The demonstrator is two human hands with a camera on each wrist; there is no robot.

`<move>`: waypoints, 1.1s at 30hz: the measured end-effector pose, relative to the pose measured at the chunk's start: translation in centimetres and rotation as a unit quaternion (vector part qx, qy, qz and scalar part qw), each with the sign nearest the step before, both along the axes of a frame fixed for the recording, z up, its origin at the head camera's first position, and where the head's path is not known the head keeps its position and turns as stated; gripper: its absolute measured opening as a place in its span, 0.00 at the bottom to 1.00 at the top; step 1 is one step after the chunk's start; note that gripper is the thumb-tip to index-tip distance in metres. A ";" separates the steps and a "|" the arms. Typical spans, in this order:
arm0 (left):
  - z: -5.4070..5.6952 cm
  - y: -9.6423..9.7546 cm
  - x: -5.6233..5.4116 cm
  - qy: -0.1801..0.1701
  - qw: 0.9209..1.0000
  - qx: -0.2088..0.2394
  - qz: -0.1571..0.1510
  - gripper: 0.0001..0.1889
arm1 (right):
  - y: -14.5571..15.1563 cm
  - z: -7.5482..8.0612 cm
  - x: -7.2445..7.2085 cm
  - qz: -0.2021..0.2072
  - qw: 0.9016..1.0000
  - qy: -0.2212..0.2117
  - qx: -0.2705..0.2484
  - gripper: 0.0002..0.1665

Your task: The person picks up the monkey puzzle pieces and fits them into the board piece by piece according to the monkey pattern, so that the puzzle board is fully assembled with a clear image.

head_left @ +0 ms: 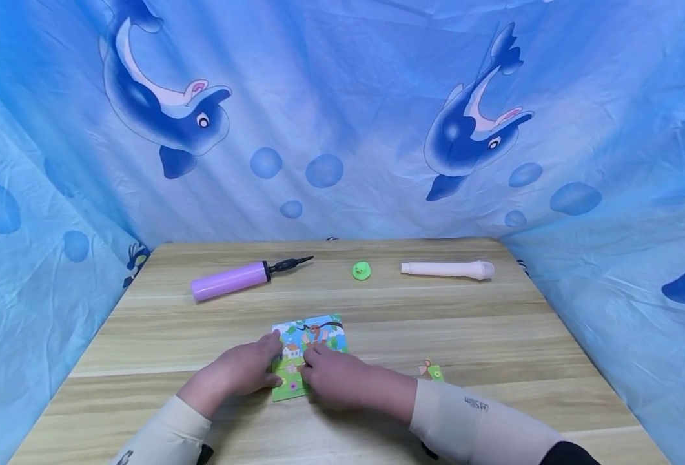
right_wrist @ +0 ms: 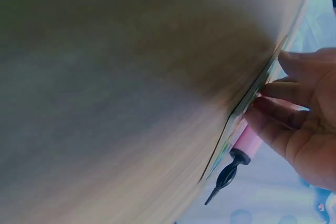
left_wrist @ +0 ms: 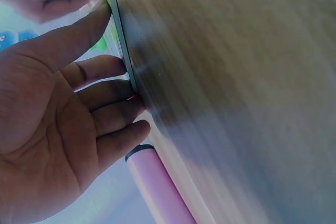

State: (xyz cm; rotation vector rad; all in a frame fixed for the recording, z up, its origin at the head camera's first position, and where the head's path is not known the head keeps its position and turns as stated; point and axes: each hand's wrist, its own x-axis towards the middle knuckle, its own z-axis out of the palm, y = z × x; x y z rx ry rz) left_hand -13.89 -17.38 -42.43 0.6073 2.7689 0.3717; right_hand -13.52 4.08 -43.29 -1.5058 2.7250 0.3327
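Note:
A flat picture puzzle (head_left: 290, 390), printed with a house, flowers and a tree branch, lies near the middle of the table. Along its left edge rests my left hand (head_left: 248, 368), its thumb and fingertips spread against the border; the left wrist view shows these fingers nearly straight. My right hand (head_left: 339, 378) reaches over the lower right of the puzzle and covers that part. In the right wrist view its fingertips touch the board, with thumb and fingers apart. To the right of that hand lies a loose puzzle piece (head_left: 436, 372), partly behind the forearm.
Toward the back of the wooden table (head_left: 203, 336) lie a purple hand pump (head_left: 232, 281) with a black nozzle, a small green rubber duck (head_left: 361, 270) and a pale pink toy microphone (head_left: 447, 270). A blue dolphin-print curtain (head_left: 342, 116) surrounds the table behind and at the sides.

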 end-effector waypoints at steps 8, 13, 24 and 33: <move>0.1 0.1 0.1 -0.006 1.000 0.002 0.004 0.22 | 2.2 0.6 0.4 0.032 0.998 -0.054 -0.014 0.35; 0.1 0.2 0.1 -0.007 1.000 0.001 0.003 0.23 | 5.1 0.8 -0.5 0.016 0.988 -0.123 -0.091 0.29; 0.3 0.2 0.2 -0.013 1.000 -0.004 0.009 0.28 | 15.1 2.1 -1.0 -0.219 0.955 -0.164 -0.118 0.35; 0.1 0.1 0.1 -0.010 1.000 0.000 0.007 0.27 | 17.8 0.8 -0.3 -0.286 0.933 -0.198 -0.091 0.25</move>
